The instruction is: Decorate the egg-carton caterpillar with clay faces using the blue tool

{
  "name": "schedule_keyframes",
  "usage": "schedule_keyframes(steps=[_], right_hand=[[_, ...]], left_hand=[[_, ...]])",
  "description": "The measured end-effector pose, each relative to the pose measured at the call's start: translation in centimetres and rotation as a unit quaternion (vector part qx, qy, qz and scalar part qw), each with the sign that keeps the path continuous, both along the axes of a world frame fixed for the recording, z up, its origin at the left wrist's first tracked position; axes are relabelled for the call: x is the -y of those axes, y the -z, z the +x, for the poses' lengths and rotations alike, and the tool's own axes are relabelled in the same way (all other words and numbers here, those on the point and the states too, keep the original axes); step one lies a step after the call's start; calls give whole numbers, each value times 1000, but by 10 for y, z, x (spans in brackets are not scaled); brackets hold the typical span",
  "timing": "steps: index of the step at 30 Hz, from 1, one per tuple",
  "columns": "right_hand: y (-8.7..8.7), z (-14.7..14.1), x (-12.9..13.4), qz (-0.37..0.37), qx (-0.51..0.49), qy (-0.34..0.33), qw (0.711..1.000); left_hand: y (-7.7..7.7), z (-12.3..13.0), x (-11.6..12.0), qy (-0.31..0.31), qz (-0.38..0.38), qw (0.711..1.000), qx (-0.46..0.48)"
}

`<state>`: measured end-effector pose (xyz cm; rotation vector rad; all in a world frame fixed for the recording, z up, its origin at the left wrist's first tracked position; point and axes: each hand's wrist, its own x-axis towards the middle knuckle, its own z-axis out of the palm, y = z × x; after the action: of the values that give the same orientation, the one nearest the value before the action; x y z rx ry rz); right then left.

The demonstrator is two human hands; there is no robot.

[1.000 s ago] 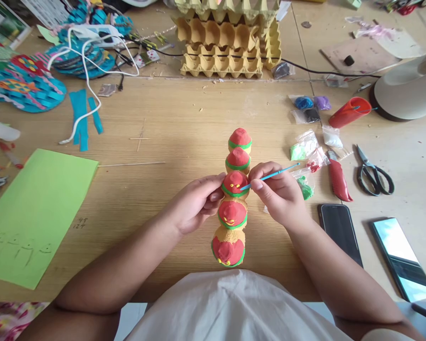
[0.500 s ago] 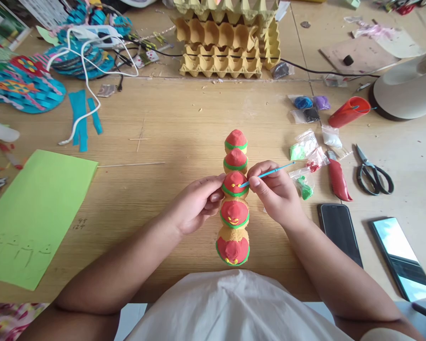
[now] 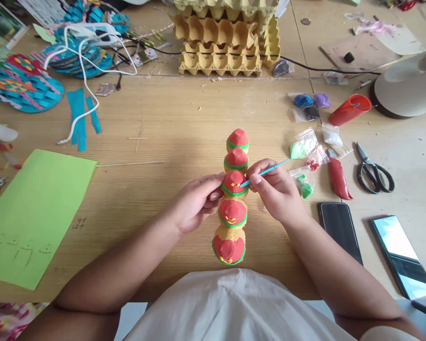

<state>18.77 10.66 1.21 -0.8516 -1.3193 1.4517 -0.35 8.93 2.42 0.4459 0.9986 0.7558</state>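
Note:
A row of joined egg-carton cups (image 3: 233, 211), capped in red clay with green clay rims, runs away from my body. My left hand (image 3: 202, 196) grips its left side at the middle cup, thumb on top and fingers curled. Between the thumb and fingers of my right hand (image 3: 273, 189) is a thin blue clay modelling tool (image 3: 269, 169). Its lower tip touches the red middle cup, beside two small yellow dots. The two nearer cups bear yellow clay faces; the two farther ones show plain red tops.
Clay bags (image 3: 304, 144), a red-handled cutter (image 3: 338, 177), scissors (image 3: 372, 170) and two phones (image 3: 340, 229) lie right. Green paper (image 3: 42, 208) with drawn faces lies left. Egg cartons (image 3: 220, 57), a white cable (image 3: 87, 80) and a red cup (image 3: 350, 110) stand or lie farther back.
The cup row has swivelled slightly: its near end shifted left and its far end right. The blue tool tilts a little more steeply, its tip still at the middle cup.

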Motion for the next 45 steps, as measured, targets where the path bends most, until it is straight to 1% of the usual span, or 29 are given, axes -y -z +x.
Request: schedule_keyframes(steps=[5, 10, 15, 19, 22, 27, 30, 36, 42, 45], right_hand=[[-1, 0, 0, 0, 16, 6, 1000], [-1, 0, -1, 0, 3, 6, 1000], [1, 1, -1, -5, 18, 10, 1000], [1, 1, 0, -8, 8, 8, 1000], [0, 1, 1, 1, 12, 4, 1000], [-1, -1, 4, 30, 39, 29, 998], [0, -1, 4, 44, 43, 30, 998], [2, -2, 5, 43, 44, 36, 997], [2, -2, 5, 38, 33, 25, 998], [2, -3, 5, 37, 34, 30, 998]], left_hand=[[-1, 0, 0, 2, -4, 1000, 3], [-2, 0, 0, 1, -4, 1000, 2], [-1, 0, 0, 2, -8, 1000, 8], [-1, 0, 0, -2, -10, 1000, 12], [0, 0, 0, -2, -10, 1000, 11], [2, -1, 0, 0, -17, 1000, 10], [2, 0, 0, -8, -16, 1000, 9], [0, 0, 0, -5, -15, 1000, 9], [2, 0, 0, -12, -9, 1000, 3], [3, 0, 0, -7, -8, 1000, 5]])
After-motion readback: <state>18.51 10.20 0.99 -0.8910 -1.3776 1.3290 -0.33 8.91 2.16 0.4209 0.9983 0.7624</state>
